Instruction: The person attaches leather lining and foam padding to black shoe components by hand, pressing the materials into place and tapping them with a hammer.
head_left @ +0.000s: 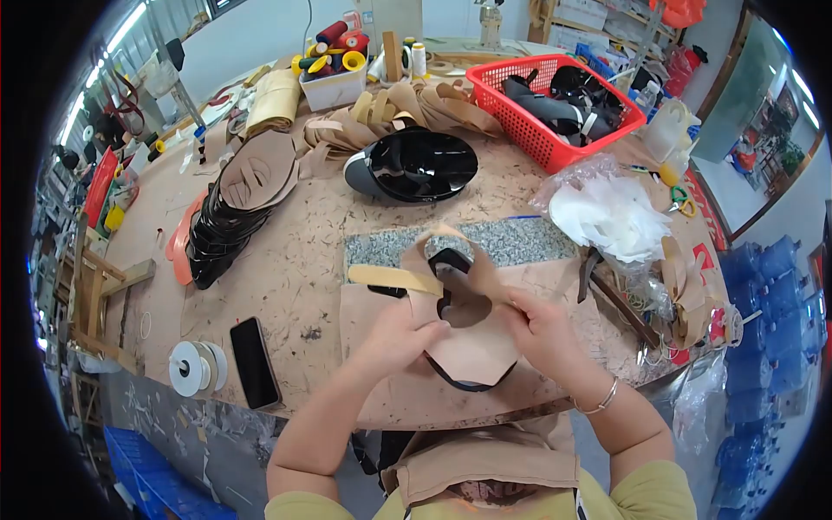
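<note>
Near the front edge of the table, a beige leather piece (475,354) with a curved strap lies over a dark-edged part. My left hand (404,334) grips its left side, thumb pressed on the leather. On the right side, my right hand (539,322) pinches the strap's edge. A tan strip (394,278) sticks out to the left above my left hand. Behind the piece lies a speckled stone slab (368,248). What is under the leather is mostly hidden.
A black glossy shell (425,165) sits mid-table. Behind it to the right stands a red basket (542,143) of dark parts. Stacked pieces (230,227), a phone (255,362) and white spools (196,368) are at left. A plastic bag (607,217) and scissors (683,202) lie at right.
</note>
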`<state>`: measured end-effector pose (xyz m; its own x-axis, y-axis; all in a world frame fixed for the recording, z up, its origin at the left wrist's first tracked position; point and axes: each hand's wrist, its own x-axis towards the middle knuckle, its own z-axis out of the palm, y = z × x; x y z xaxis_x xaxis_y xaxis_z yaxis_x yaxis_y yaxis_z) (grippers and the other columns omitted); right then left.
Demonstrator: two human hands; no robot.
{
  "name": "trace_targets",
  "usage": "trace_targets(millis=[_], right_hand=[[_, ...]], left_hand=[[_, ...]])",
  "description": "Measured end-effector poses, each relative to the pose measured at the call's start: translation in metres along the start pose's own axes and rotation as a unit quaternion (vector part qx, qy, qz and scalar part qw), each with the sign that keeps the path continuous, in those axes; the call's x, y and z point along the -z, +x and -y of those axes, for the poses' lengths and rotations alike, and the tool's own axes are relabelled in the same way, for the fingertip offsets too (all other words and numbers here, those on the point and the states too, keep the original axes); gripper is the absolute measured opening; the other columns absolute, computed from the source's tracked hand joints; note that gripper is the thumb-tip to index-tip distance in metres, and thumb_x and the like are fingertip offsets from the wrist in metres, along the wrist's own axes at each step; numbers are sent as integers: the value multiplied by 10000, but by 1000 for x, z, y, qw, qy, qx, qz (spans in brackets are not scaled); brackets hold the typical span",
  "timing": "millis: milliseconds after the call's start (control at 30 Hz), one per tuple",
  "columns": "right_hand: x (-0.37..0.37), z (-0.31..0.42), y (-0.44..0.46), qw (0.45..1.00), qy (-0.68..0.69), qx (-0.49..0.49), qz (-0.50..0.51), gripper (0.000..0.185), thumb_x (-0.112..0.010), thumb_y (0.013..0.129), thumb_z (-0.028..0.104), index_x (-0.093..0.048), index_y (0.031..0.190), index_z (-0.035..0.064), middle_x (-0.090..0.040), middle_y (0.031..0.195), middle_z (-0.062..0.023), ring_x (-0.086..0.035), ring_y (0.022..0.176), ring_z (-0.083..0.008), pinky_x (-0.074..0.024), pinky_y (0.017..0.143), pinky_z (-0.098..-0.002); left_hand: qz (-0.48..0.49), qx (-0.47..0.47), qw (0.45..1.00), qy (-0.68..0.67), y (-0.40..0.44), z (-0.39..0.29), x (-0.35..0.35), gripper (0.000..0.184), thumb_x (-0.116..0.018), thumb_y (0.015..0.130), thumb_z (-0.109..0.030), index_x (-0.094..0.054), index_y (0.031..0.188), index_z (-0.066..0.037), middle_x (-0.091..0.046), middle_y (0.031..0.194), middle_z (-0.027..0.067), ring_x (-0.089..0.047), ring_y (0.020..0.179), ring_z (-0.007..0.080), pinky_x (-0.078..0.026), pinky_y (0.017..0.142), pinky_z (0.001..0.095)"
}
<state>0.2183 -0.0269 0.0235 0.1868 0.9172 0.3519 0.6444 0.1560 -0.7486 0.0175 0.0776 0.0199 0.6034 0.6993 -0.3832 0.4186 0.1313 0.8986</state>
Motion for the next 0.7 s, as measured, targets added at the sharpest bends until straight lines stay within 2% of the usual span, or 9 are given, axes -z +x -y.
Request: trace_targets(millis=[33, 67, 100, 167, 200, 333, 467, 567, 700], right_hand=[[2, -1, -6, 999, -8, -32, 26, 188, -629, 840, 21, -625, 1027, 11, -648, 785, -167, -635, 686, -228, -494, 639, -289], [0, -2, -11, 997, -15, -61, 51, 191, -641, 828, 31, -614, 1015, 9, -636, 777, -192, -638, 669, -271, -493, 619, -304], [-3, -5, -15, 997, -11, -62, 51, 191, -641, 828, 31, -614, 1015, 9, -636, 777, -192, -638, 669, -271, -493, 619, -304], [-8, -13, -25, 995, -5, -96, 17, 244, -677, 816, 83, -587, 1033, 16, -635, 740, -163, -636, 625, -286, -490, 580, -330], [-8, -19, -29, 994, -44, -98, 31, 321, -687, 777, 73, -561, 1069, 30, -624, 696, -139, -623, 587, -295, -484, 554, -340], [-7, -16, -23, 986, -50, -145, 69, 362, -679, 731, 41, -550, 1070, 38, -610, 664, -117, -615, 580, -283, -478, 547, -341], [-10, -23, -23, 987, -57, -136, 57, 372, -659, 704, 9, -545, 1057, 37, -594, 646, -98, -610, 576, -260, -475, 547, -338], [-13, -27, -27, 990, -49, -127, 47, 360, -652, 710, 0, -546, 1052, 31, -585, 637, -87, -598, 562, -243, -467, 541, -330], [-12, -26, -33, 991, -23, -127, 31, 351, -640, 719, -11, -550, 1056, 24, -574, 627, -76, -575, 540, -211, -454, 536, -308]], left_hand=[[-2, 14, 997, 74, 0, 6, -3, 258, -658, 835, -103, -610, 1075, -19, -641, 953, 72, -626, 892, 147, -507, 776, 271], [-69, -111, 983, 131, 1, 15, -9, 317, -676, 813, -126, -591, 1102, -28, -646, 936, 130, -637, 884, 274, -497, 793, 352], [-69, -109, 983, 134, 1, 20, -11, 317, -676, 813, -126, -591, 1102, -28, -646, 936, 130, -637, 884, 274, -497, 793, 352], [-92, -236, 959, 128, 4, 29, -16, 465, -722, 780, -167, -560, 1200, -55, -646, 1039, 142, -628, 974, 299, -491, 829, 368], [-99, -178, 974, 97, 7, 43, -17, 559, -744, 758, -160, -522, 1264, -76, -637, 1099, 150, -621, 1020, 296, -487, 848, 368], [-76, -152, 979, 113, 11, 46, -16, 601, -740, 749, -151, -491, 1292, -80, -636, 1103, 155, -615, 1039, 306, -487, 860, 366], [-77, 26, 985, 151, 5, 25, -19, 601, -721, 756, -168, -460, 1282, -42, -637, 1072, 199, -631, 990, 337, -502, 828, 390], [-89, -5, 985, 148, 1, 14, -20, 596, -723, 757, -174, -464, 1274, -29, -635, 1069, 208, -634, 973, 342, -500, 825, 394], [-74, 6, 987, 146, 4, 16, -17, 594, -723, 764, -183, -463, 1273, -19, -638, 1051, 218, -639, 962, 347, -500, 815, 396]])
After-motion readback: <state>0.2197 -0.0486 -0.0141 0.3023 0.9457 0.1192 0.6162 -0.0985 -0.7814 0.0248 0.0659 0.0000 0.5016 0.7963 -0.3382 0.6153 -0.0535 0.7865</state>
